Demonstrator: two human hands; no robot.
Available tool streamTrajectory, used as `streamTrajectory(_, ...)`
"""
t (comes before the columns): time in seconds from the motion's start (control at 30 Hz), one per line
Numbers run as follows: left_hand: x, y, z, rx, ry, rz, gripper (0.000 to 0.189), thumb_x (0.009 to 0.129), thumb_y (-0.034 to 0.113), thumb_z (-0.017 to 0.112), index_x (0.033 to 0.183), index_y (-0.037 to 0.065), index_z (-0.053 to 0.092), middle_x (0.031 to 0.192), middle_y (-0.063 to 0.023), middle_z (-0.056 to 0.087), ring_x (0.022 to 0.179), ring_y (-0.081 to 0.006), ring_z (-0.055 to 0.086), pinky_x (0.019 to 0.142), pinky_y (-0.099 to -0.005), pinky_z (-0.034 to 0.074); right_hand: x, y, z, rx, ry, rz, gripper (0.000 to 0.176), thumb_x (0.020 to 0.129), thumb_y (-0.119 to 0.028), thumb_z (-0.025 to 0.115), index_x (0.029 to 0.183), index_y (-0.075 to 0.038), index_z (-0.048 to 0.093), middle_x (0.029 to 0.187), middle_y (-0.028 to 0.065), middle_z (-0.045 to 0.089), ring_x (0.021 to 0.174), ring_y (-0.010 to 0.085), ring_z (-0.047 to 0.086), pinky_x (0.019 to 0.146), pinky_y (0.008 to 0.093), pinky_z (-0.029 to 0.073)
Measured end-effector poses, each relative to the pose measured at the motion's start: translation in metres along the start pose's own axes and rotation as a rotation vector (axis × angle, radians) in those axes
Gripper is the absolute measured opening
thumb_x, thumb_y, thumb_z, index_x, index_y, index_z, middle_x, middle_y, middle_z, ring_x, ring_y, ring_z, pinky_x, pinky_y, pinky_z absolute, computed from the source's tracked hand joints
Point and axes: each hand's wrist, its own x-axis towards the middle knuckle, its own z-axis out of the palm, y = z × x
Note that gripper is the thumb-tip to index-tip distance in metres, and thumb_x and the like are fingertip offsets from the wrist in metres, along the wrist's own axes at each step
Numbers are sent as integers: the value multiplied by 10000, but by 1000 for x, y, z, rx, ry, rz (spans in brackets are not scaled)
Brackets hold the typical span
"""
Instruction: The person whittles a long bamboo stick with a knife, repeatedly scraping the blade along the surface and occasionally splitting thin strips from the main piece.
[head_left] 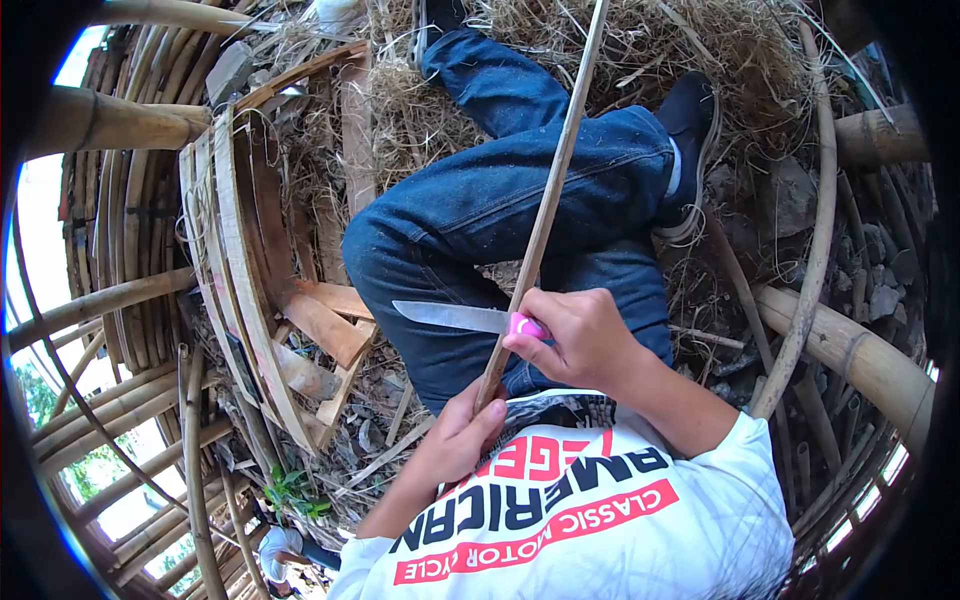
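A long, thin bamboo strip (556,190) slants across my lap, its lower end near my waist and its upper end running past the top of the view. My left hand (462,437) is wrapped round the strip close to that lower end. In my right hand (583,335) is a knife (450,315) with a pink handle, its blade pointing left. The blade crosses the strip just above my left hand, with the handle side right at the strip. My crossed legs in blue jeans (500,200) lie beneath both.
Split bamboo slats (235,270) stand on the left beside wood offcuts (325,325). Dry shavings (740,80) cover the ground ahead. Thick bamboo poles (850,360) flank me on the right, and a bamboo fence (140,440) on the left. Another person (285,550) is at the lower left.
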Motion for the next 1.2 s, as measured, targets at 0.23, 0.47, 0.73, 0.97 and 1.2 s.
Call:
streamTrajectory(0.23, -14, 18, 10, 501, 181, 89, 200, 954, 197, 529, 990, 7, 479, 701, -38, 475, 619, -118, 433, 570, -293, 365, 0, -1, -14, -216, -129, -35, 266, 817, -292, 696, 862, -36, 643, 714, 128, 665, 604, 260, 658, 551, 354, 522)
streamTrajectory(0.47, -15, 10, 10, 535, 271, 129, 168, 957, 175, 511, 957, 12, 472, 702, -69, 481, 602, -144, 435, 556, -313, 364, -2, -12, -7, -211, -192, 113, 193, 762, -211, 710, 755, -25, 657, 682, 139, 652, 626, 284, 657, 577, 390, 523)
streamTrajectory(0.73, -12, 13, -3, -457, -87, -110, 227, 953, 234, 546, 1041, 78, 406, 686, 17, 384, 545, -38, 338, 464, -170, 263, 5, -15, -7, -160, -136, 68, 180, 741, -200, 722, 756, -34, 656, 685, 142, 659, 623, 293, 667, 571, 389, 530)
streamTrajectory(0.97, -7, 7, 1, -243, -87, -3, 377, 873, 258, 670, 1043, 65, 394, 661, 46, 317, 545, -26, 314, 476, -176, 238, 5, -17, -9, -216, -141, 85, 183, 708, -202, 740, 746, -45, 652, 659, 128, 657, 614, 286, 670, 576, 386, 534)
streamTrajectory(1.2, -10, 14, 7, 269, -95, 30, 468, 805, 155, 735, 1124, 32, 415, 616, 65, 308, 549, -39, 296, 531, -221, 244, 3, -1, -12, -311, -43, 38, 182, 708, -206, 736, 646, -82, 618, 615, 91, 640, 569, 260, 653, 555, 367, 509)
